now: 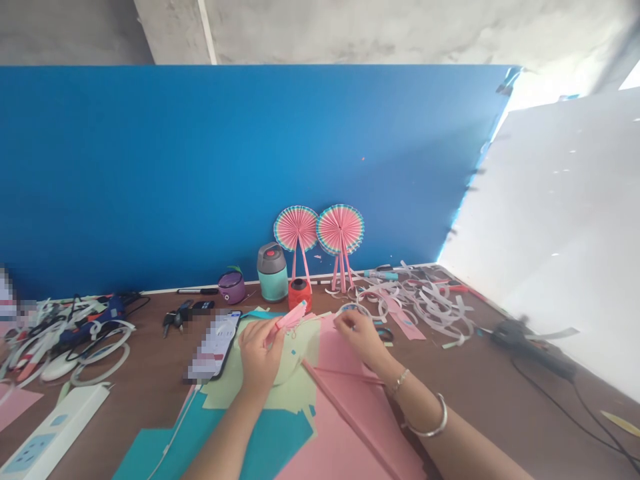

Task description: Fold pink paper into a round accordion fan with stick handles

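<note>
My left hand (261, 347) is closed on a narrow pleated pink paper bundle (291, 316) with a teal-tinged tip. It hovers over the light green paper (240, 390). To its right my right hand (361, 337) is curled with the fingertips pinched together, above the pink paper (345, 433). Whatever those fingertips hold is too small to make out. A long folded pink paper strip (345, 417) lies slantwise on the pink sheet below my hands. Teal paper (275, 443) spreads underneath, nearest me. Scissors (384, 333) lie partly hidden behind my right wrist.
Two round pink paper fans (341, 228) lean on the blue partition (200, 173). Before them stand a teal jar (273, 275), a red bottle (300, 295) and a purple pot (231, 287). A phone (215, 345), paper strips (430, 303), a glue gun (533, 350) and a power strip (57, 430) lie around.
</note>
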The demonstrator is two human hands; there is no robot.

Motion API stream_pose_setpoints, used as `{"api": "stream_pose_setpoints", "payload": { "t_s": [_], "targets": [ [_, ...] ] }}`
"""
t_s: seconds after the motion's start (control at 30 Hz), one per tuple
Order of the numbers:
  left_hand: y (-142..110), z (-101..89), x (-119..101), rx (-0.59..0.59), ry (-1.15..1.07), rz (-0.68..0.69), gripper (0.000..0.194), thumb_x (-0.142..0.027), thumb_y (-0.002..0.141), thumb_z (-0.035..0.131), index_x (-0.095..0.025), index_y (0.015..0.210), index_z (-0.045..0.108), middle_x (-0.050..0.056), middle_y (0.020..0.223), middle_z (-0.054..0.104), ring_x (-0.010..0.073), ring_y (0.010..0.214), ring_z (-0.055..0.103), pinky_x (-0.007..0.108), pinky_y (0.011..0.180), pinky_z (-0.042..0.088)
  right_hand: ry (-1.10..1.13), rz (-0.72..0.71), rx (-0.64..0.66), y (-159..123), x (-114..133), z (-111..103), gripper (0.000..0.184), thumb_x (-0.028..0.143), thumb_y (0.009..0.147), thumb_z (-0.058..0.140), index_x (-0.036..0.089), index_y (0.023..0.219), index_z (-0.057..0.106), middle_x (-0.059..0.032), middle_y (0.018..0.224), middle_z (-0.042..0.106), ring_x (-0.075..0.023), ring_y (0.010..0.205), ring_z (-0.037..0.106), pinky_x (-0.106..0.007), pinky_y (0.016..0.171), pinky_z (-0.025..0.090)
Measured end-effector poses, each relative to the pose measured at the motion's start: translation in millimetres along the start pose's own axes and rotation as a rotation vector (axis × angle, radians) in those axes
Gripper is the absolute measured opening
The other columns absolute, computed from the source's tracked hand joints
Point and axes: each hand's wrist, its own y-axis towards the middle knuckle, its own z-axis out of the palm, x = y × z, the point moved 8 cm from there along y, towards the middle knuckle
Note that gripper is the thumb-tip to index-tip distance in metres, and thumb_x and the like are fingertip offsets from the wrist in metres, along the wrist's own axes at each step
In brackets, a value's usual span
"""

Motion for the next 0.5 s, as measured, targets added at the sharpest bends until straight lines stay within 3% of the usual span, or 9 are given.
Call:
{"api": "stream_pose_setpoints", "payload": {
  "t_s": [0.13,0.27,0.4,0.5],
  "targets": [
    [1.4,-2.0,-1.2,-0.01,0.034,-0.001,0.018,-0.03,0.082,0.053,-0.02,0.086,0.068,0.002,0.071,0.067,0.0186,0.073,0.059,0.033,0.071,0.045,-0.208,-0.171,0.331,-28.6,19.2,43.6,0.026,0.031,0.07,0.06,0.019,0.049,0.05,0.0015,0.049,0.048,-0.0114,0.05,0.037,-0.025,0.049,0.023],
    [1.3,-1.7,-1.4,-0.002,0.035,-0.011,0.018,-0.03,0.082,0.054,-0.02,0.086,0.068,0.002,0.074,0.068,0.0188,0.074,0.059,0.033,0.071,0.045,-0.329,-0.289,0.403,-47.8,30.1,59.6,0.037,0.035,0.076,0.058,0.018,0.046,0.046,0.0006,0.05,0.046,-0.0114,0.052,0.033,-0.026,0.051,0.022],
    [1.0,-1.1,-0.9,-0.002,0.033,-0.005,0.018,-0.029,0.082,0.054,-0.02,0.088,0.068,0.002,0.077,0.069,0.0192,0.076,0.059,0.034,0.074,0.044,-0.174,-0.122,0.488,-44.7,20.2,62.3,0.031,0.038,0.077,0.059,0.018,0.054,0.051,0.0011,0.055,0.051,-0.011,0.053,0.039,-0.024,0.05,0.028],
    [0.5,0.2,1.5,0.007,0.049,-0.013,0.018,-0.028,0.082,0.054,-0.019,0.088,0.068,0.002,0.074,0.068,0.0192,0.075,0.059,0.033,0.073,0.043,0.086,0.031,0.544,-38.5,14.4,60.9,0.024,0.038,0.077,0.059,0.019,0.066,0.053,0.0005,0.062,0.058,-0.0122,0.057,0.049,-0.023,0.052,0.034]
  ]
}}
